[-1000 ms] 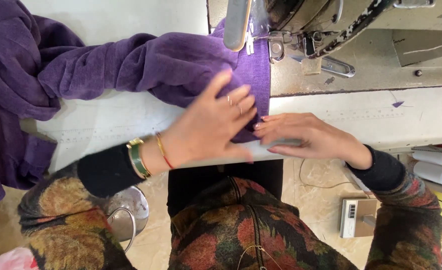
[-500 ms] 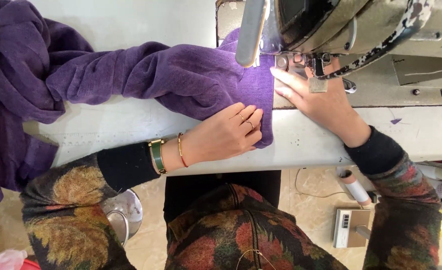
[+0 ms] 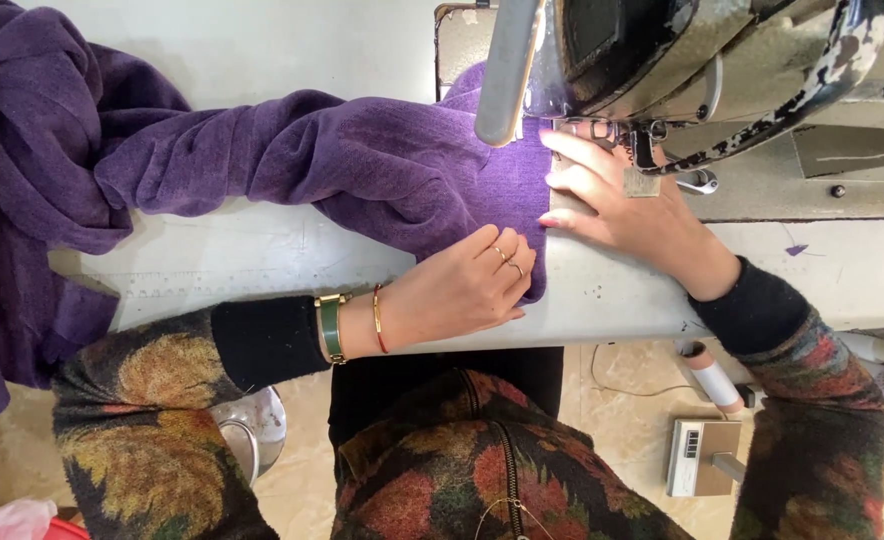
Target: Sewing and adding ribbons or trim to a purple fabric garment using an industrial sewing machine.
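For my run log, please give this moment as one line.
left hand: flat on purple fabric edge | right hand: fingertips on fabric beside presser foot | sewing machine: above | table: fabric spread

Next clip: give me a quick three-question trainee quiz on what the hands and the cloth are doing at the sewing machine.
1. True or false: the left hand rests on the near edge of the purple fabric.
2. Where is the right hand? A) on the floor spools B) at the fabric's edge beside the sewing machine head C) in the lap
3. What is worn on the left wrist?

Key:
1. True.
2. B.
3. A green bangle and a thin gold bracelet.
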